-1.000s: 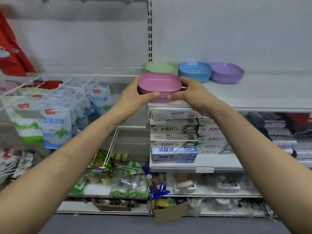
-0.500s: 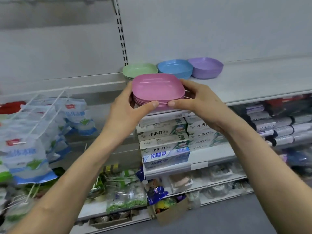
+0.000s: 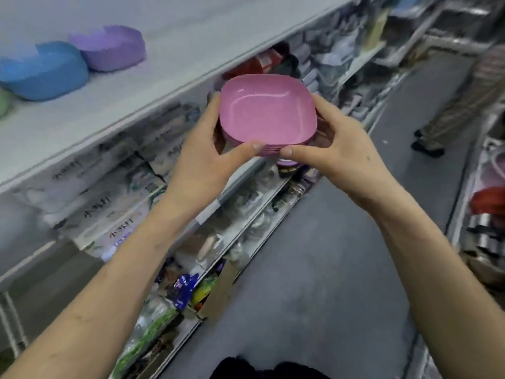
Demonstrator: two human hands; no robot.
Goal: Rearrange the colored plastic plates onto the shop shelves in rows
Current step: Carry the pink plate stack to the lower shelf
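**Task object.** Pink plate stack [image 3: 267, 112], several nested plates, held roughly level in the air just in front of the shelving, near the front edge of the top shelf [image 3: 205, 39] and out over the aisle floor [image 3: 341, 255]; resting on nothing. Left grip [image 3: 202, 157] clasped on the stack's left side, thumb along the near rim. Right grip [image 3: 338, 151] clasped on the right side, thumb likewise at the near rim. Far fingers mostly hidden behind the plates.

**Risks, greatest first.**
1. Whole stack dropped to the floor. Probable cause: a loosened hold while clear of the shelf, with only open aisle beneath.
2. Upper plates sliding out of the nest. Probable cause: a tilt in carrying, smooth plastic giving little friction.
3. Existing row knocked askew at set-down. Probable cause: the stack pushed in hard against the purple plate stack [image 3: 109, 50].

**Surroundings, largest first.**
- Top shelf: bare to the right of the row, so room there by eye.
- Lower shelves: packed with boxed goods [image 3: 114, 209] and bagged goods, blurred.
- Second person [image 3: 459, 105]: well apart down the aisle at right, off the path.
- Blue plate stack [image 3: 43, 72] and purple plate stack: side by side on the shelf.
- Green plate [image 3: 4, 102]: a sliver at the left frame edge.
- Small purple item just under the pink stack: too blurred to name.

Nothing visible between the stack and the free shelf space.
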